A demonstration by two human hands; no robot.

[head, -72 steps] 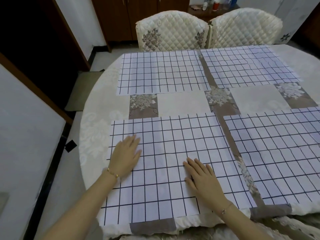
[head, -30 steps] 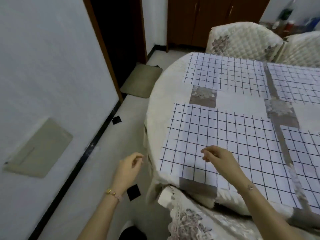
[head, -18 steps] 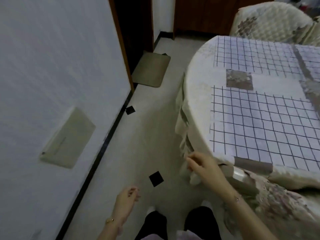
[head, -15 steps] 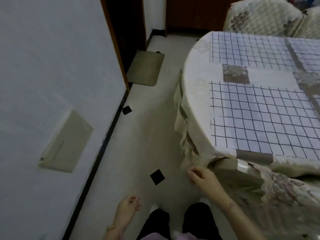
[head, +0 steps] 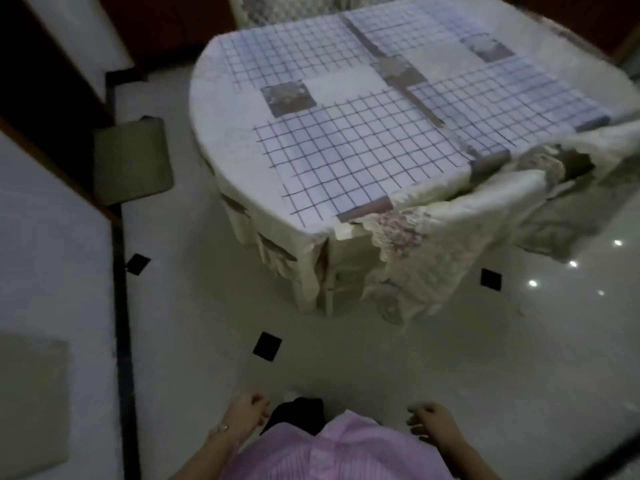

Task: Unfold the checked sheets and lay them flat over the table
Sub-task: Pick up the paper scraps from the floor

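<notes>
Four checked sheets lie spread flat on a round table [head: 214,109] covered in a cream patterned cloth. Each sheet is white to pale lilac, ruled with thin dark lines into a grid of squares, and rectangular. They sit in two rows of two: a near-left sheet [head: 356,157], a near-right sheet [head: 502,98], a far-left sheet [head: 287,53] and a far-right sheet [head: 415,22]. Strips of the cloth show between them. All four lie parallel, their long sides running across the table and rising toward the upper right of the picture. The near-left sheet reaches almost to the table's edge.

At the bottom of the view, well apart from the table, are two hands. The left hand [head: 247,412] and the right hand [head: 431,424] each have loosely curled fingers and hold nothing. One olive mat [head: 133,161] lies on the pale floor left of the table
</notes>
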